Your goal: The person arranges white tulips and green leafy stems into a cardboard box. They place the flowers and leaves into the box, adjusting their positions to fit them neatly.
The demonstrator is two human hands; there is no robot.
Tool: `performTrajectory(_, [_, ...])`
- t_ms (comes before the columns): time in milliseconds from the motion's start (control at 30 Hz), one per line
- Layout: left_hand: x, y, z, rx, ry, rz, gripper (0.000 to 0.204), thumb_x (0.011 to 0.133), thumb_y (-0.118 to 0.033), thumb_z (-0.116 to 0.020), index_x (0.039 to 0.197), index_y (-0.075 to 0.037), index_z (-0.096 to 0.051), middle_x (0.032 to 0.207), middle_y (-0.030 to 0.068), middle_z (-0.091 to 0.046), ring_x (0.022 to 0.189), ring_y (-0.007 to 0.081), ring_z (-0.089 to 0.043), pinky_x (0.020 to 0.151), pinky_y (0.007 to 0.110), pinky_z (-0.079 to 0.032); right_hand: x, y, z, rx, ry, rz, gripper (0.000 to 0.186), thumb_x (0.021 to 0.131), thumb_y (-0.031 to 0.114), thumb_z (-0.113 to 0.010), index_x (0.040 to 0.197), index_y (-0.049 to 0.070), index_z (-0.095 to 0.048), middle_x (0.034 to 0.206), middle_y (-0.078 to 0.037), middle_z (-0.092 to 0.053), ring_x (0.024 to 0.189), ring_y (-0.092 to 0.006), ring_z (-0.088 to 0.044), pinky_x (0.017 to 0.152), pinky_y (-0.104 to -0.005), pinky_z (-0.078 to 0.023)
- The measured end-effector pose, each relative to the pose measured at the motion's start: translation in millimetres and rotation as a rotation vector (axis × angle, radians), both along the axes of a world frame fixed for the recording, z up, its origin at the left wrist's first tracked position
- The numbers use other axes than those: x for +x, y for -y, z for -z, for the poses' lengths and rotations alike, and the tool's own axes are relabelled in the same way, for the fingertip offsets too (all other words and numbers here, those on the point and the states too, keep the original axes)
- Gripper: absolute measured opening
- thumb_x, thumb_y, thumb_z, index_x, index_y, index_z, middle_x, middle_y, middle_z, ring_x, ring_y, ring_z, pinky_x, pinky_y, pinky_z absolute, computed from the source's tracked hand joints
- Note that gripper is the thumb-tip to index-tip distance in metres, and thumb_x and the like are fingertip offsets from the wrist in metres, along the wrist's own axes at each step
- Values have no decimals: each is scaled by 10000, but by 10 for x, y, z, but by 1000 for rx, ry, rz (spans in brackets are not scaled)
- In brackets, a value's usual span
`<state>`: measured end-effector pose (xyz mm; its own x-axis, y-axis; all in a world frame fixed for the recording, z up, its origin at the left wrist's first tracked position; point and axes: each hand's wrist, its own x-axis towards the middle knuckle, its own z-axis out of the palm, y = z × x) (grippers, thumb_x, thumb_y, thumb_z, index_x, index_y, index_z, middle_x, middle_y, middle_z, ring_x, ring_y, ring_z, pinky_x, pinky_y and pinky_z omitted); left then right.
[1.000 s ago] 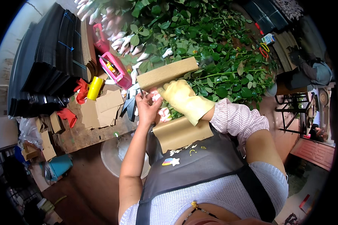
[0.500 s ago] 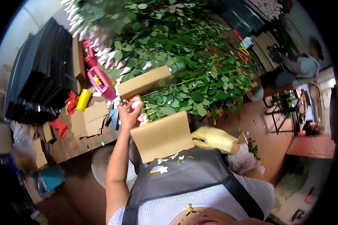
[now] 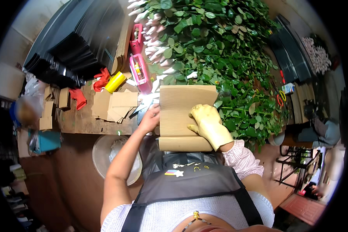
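A corrugated tan cardboard sheet (image 3: 178, 108), folded along its near edge, covers part of the rose stems in front of me. My right hand (image 3: 207, 125), in a pale yellow rubber glove, presses on it with thumb apart and fingers slightly bent. Beside the sheet’s left edge, my left hand (image 3: 151, 118) is bare, its fingers curled; what they grip is hidden. Dark scissors (image 3: 133, 113) lie partly behind it. Beyond, white-netted rose heads (image 3: 155, 50) line a heap of leafy stems (image 3: 216, 34).
Pink tape dispensers (image 3: 141, 79), a yellow roll (image 3: 114, 83), card pieces (image 3: 106, 104) and black sheet stacks (image 3: 73, 42) cover the left of the wooden table (image 3: 79, 121). A plastic tub (image 3: 100, 162) sits below. Scissors (image 3: 281, 98) lie right; a co-worker (image 3: 326, 133) is at far right.
The corrugated sheet now lies opened over the stems. My gloved right hand dropped to the right, then came back up onto it. The view has swung, shifting the scene.
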<state>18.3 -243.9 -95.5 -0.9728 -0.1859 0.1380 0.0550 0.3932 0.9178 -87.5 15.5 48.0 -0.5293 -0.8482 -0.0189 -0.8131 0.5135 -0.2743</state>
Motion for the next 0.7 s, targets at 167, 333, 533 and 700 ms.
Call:
performTrajectory(167, [145,-176,-739,-504,-228,20,226,953,-244,-690,975,-22,-726,1015,134,-729,882,330,-703,787,434,-569,12,63,104,72,18,38,346,750,343,-864,921,73,-733,916,-134,-694,899,-341,-690,820,-452,-544])
performTrajectory(333, [-107,-441,-636,-750,-213,324,718,982,-483,-593,1508,-13,-457,1549,169,-481,1370,331,-499,1118,457,-401,-108,87,-23,75,9,-129,276,796,319,-830,881,73,-739,909,-165,-704,876,-355,-694,794,-476,-545])
performTrajectory(533, [-130,-485,-488,-756,-159,369,830,953,-534,-570,1579,-24,-378,1623,150,-408,1447,309,-421,1162,464,-347,-148,295,205,283,147,-344,221,913,277,-683,940,64,-738,902,-188,-723,848,-384,-717,761,-482,-577])
performTrajectory(700, [-139,-444,-275,-690,-79,378,715,1016,-408,-512,1599,-39,-325,1635,158,-382,1466,282,-406,1220,435,-306,53,1175,-405,58,107,-494,252,933,342,-673,936,98,-740,864,-139,-710,817,-345,-709,756,-462,-570])
